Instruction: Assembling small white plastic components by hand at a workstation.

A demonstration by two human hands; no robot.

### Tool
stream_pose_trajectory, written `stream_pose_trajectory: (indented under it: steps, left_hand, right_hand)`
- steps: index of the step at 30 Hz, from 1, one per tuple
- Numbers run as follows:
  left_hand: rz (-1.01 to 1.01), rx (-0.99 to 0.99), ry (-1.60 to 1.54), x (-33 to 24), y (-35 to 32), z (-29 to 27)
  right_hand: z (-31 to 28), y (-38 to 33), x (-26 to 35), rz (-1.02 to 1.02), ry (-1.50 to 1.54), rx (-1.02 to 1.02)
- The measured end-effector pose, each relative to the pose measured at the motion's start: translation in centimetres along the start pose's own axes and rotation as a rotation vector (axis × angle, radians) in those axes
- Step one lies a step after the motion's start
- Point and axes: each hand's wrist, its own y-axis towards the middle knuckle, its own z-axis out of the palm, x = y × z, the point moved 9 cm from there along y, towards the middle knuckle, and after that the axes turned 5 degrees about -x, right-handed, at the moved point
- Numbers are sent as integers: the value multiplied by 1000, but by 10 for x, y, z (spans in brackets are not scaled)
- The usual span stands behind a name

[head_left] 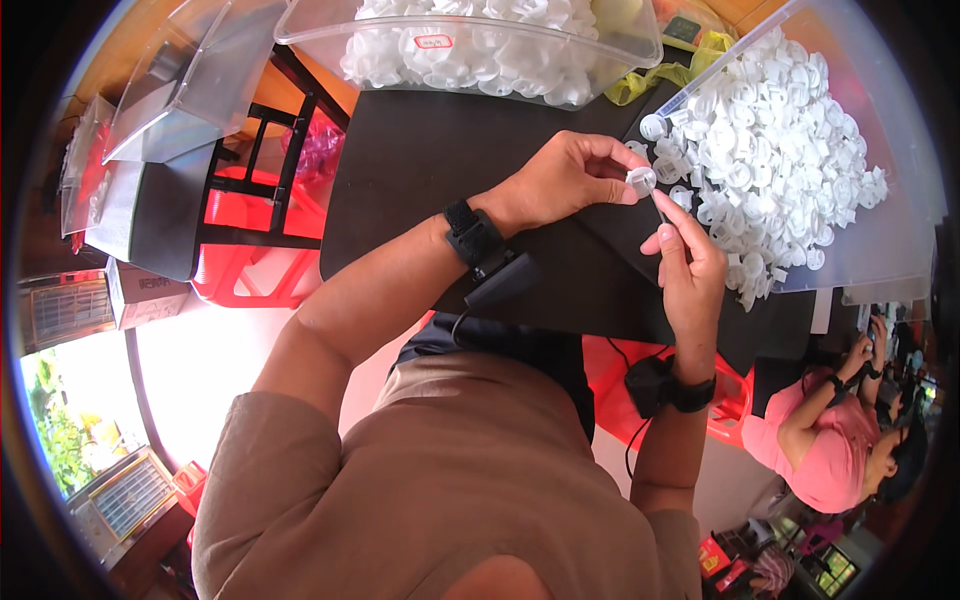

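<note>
Between the thumb and index finger of my left hand [570,180] is a small round white plastic part [641,181]. My right hand [692,268] is closed round a thin, narrow tool [658,208] whose tip meets the part's lower edge; most of it is hidden by the fingers, so its kind does not show. Just to the right of both hands, a big heap of similar white plastic pieces [770,160] spills out of a clear plastic bin [885,250] onto the dark table [430,150]. A few loose pieces lie close beside my fingertips.
Another clear bin [600,48], full of white pieces, stands at the table's far side. Yellow-green plastic bags [640,85] lie between the bins. Red stools [255,275] are at the left. A person in a pink shirt [815,435] works at the far right.
</note>
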Motion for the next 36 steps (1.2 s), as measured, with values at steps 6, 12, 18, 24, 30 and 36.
stream_pose_trajectory:
  steps: [6,12,18,24,30,36]
  left_hand:
    - [43,63,138,2,0,1]
    - [46,43,417,1,1,0]
    - [69,74,136,-6,0,3]
    - [54,79,193,-3,3,-2]
    - [13,124,103,-5,1,5]
    - [-85,84,-102,-3,-2,6]
  right_hand:
    - [-1,5,13,-40,-113,45]
    - [1,20,16,16,-249,277]
    - [-1,17,8,61,-120,261]
    - [-5,11,8,89,-124,263]
    - [-2,28,9,45,155,44]
    - [8,31,-14,95,358,33]
